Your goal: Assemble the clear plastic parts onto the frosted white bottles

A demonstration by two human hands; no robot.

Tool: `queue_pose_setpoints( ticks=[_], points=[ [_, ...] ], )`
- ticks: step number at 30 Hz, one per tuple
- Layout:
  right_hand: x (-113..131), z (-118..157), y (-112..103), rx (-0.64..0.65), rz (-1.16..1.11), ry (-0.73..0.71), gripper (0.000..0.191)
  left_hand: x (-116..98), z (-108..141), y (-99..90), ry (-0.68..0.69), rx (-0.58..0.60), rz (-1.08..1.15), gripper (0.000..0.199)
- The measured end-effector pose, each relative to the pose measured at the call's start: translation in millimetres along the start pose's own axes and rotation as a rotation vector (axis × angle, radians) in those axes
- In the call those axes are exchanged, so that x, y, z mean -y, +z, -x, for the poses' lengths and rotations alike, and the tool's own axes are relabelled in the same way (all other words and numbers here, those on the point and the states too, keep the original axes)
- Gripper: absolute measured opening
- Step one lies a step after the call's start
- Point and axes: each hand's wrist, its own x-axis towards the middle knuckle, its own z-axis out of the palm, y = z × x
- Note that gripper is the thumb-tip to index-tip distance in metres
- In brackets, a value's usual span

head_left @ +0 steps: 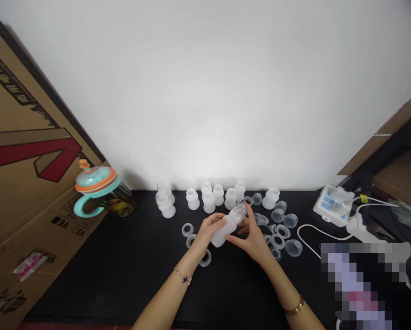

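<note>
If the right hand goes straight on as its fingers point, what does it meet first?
The right hand would likely meet the clear top of the held bottle; standing bottles look farther, though depth is unclear.

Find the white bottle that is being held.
It is the tilted bottle in the left hand, its clear top by the right hand; the other white bottles stand untouched on the black table.

Well to the left of the left hand (208, 230), a cardboard box (30, 183) bears small print: "V6" (63, 220) beside a filled black square (54, 220) and "V3" (80, 232). Larger black characters (9, 87) higher up are too slanted to read.
</note>
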Motion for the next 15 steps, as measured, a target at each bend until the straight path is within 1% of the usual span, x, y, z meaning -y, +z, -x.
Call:
queue_pose_setpoints(
  ticks=[3, 7, 15],
  points=[
    [-1.8, 0.6, 2.8, 0.037, -0.039, 0.005, 0.117, -0.2, 1.6, 1.7, -0.016, 0.023, -0.002, 0.047],
    [-4.0, 0.1, 6.0, 0.078, -0.163, 0.04, 0.121, 1.4, 1.7, 2.9, -0.017, 0.066, -0.005, 0.046],
    [-2.3, -1.2, 4.9, 0.056, -0.246, 0.067, 0.115, 3.4, 0.8, 3.9, -0.002, 0.078, 0.043, 0.047]
  ],
)
